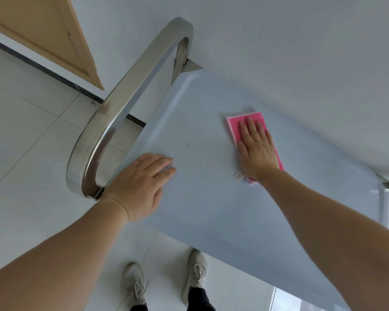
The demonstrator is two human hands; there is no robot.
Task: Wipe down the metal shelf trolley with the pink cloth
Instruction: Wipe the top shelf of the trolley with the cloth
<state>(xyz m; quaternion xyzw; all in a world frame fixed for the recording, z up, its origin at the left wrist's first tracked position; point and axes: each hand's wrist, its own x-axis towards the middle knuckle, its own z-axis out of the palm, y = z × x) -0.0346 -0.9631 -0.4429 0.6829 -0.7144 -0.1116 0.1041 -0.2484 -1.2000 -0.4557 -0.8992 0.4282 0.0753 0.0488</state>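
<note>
The metal shelf trolley fills the middle of the head view, its flat pale top shelf seen from above. A curved steel handle loops up at its left end. The folded pink cloth lies flat on the shelf near the far edge. My right hand presses on it with straight, spread fingers and covers most of it. My left hand rests flat on the shelf's near left corner, beside the handle's base, holding nothing.
A white wall runs right behind the trolley's far edge. A wooden door with a dark threshold strip stands at the upper left. Pale floor tiles lie to the left and below. My two shoes stand at the trolley's near edge.
</note>
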